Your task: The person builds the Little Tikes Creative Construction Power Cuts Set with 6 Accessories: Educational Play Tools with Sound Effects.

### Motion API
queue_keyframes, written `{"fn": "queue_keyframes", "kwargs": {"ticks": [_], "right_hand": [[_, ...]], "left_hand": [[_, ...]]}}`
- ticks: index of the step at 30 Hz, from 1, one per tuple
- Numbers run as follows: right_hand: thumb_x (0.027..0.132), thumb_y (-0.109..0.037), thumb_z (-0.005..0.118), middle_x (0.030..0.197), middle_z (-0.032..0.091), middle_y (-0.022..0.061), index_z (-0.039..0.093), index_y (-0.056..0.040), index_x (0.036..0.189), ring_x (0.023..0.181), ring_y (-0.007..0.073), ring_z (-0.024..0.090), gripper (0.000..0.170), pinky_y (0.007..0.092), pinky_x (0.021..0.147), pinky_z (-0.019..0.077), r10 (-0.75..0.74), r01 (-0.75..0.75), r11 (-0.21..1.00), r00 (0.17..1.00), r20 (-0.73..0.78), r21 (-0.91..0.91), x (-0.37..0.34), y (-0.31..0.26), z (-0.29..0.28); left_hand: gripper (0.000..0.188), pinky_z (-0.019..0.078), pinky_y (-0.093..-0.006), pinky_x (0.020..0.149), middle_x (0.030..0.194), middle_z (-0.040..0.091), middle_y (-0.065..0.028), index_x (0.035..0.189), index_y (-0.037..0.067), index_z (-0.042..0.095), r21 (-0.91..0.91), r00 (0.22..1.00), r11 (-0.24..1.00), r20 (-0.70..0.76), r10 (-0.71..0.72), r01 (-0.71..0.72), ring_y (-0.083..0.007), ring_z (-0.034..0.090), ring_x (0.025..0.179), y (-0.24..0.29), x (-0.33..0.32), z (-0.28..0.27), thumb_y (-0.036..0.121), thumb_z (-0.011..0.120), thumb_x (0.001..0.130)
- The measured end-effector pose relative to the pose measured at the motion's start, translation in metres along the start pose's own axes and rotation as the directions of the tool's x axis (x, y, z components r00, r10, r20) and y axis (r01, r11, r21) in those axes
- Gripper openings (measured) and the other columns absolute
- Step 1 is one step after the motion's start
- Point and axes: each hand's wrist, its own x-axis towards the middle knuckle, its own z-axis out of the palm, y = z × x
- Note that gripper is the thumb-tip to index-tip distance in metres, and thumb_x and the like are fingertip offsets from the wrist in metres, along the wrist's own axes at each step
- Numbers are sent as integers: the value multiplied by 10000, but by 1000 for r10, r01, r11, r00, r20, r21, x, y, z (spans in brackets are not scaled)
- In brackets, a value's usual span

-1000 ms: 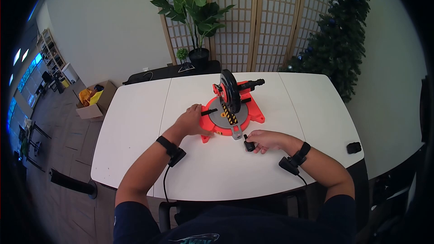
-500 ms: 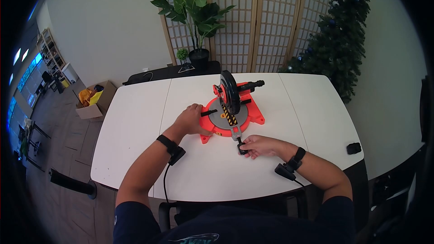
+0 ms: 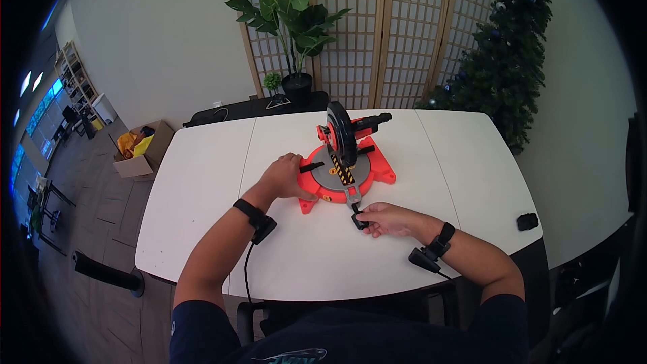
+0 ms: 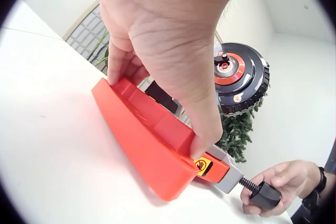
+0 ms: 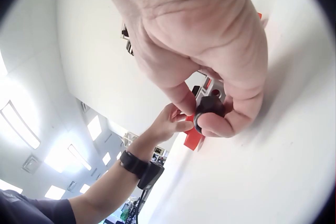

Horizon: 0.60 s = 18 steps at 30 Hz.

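A toy miter saw with an orange-red base (image 3: 379, 162), a grey round turntable (image 3: 322, 177) and a raised black disc (image 3: 342, 136) stands on the white table. My left hand (image 3: 282, 176) grips the left side of the base, thumb at the front, fingers over the far edge. At the front, my right hand (image 3: 387, 218) pinches a black knob (image 4: 265, 196) between thumb and fingers. From the knob, a black threaded shaft (image 4: 248, 184) runs to the end of the turntable's grey arm (image 4: 229, 178). How deep it sits there is hidden.
A small black object (image 3: 528, 221) lies near the right edge of the white table (image 3: 202, 216). Behind the table are a potted plant (image 3: 296, 84), a folding screen (image 3: 350, 34) and a decorated tree (image 3: 502, 61). An open cardboard box (image 3: 156, 148) stands on the floor at left.
My right hand has moved left with the knob, bringing its threaded shaft from beside the grey arm to the arm's front end. The left hand stays on the base.
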Motion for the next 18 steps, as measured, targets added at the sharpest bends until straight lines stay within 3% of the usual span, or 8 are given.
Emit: {"fn": "queue_keyframes", "kwargs": {"ticks": [2,8,10,16,18], "right_hand": [[975,-278,629,982,617,68,527,-31,1124,862,141,632,306,263,666,493,-20,20,999,1000,5,-30,0,2,0],[979,-265,618,962,622,64,552,-28,1082,880,146,650,267,270,677,500,10,-7,995,999,-36,100,-8,-7,-1],[981,-252,620,962,620,61,565,-18,1076,889,150,656,258,279,685,511,-40,36,984,999,22,176,-10,-11,-1],[970,-270,652,1006,634,86,570,1,1095,916,180,679,310,299,719,556,-98,98,995,995,6,-7,-1,-5,0],[966,-275,661,1014,637,99,569,10,1094,929,193,689,326,307,732,569,-94,93,995,996,8,46,-6,-10,2]], "left_hand": [[1130,471,-391,1027,1279,575,-213,1313,-59,512,-1,1000,1000,-1,2,-2,-348,569,1197,-1,1,0,644,840,491],[1109,473,-386,1023,1264,587,-213,1303,-60,525,-7,1000,1000,-8,2,-2,-344,576,1188,-1,0,-1,628,841,492],[1105,474,-383,1022,1259,590,-213,1300,-60,528,-3,1000,1000,4,-7,7,-343,578,1185,0,1,-2,627,841,493],[1100,488,-378,1004,1250,594,-216,1295,-64,531,1,1000,1000,14,-5,5,-342,597,1157,0,2,-2,626,837,496],[1097,492,-378,996,1242,598,-217,1292,-66,533,4,1000,1000,11,-6,6,-341,601,1151,-1,2,-2,627,837,497]]}}
